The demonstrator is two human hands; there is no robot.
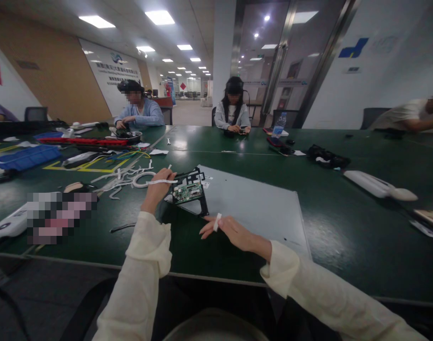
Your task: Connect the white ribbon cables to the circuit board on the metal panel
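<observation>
My left hand [158, 187] is closed on the left side of a black frame [204, 206] that carries a green circuit board [188, 192]. The frame is tilted above the left part of a flat grey panel [259, 203]. A white strip [161, 182] crosses my left fingers towards the frame. Below and right of the frame, my right hand [234, 232] pinches a short white strip [217, 222] between thumb and finger, its other fingers stretched towards the frame's lower corner.
White strips and a ring [143, 179] lie left of the frame. Further left are a blue tray [31, 156] and a white device [10, 222]. A white device [368, 183] and black pouch [328, 156] lie right. Two people [141, 111] [233, 111] sit across the table; another person is far right.
</observation>
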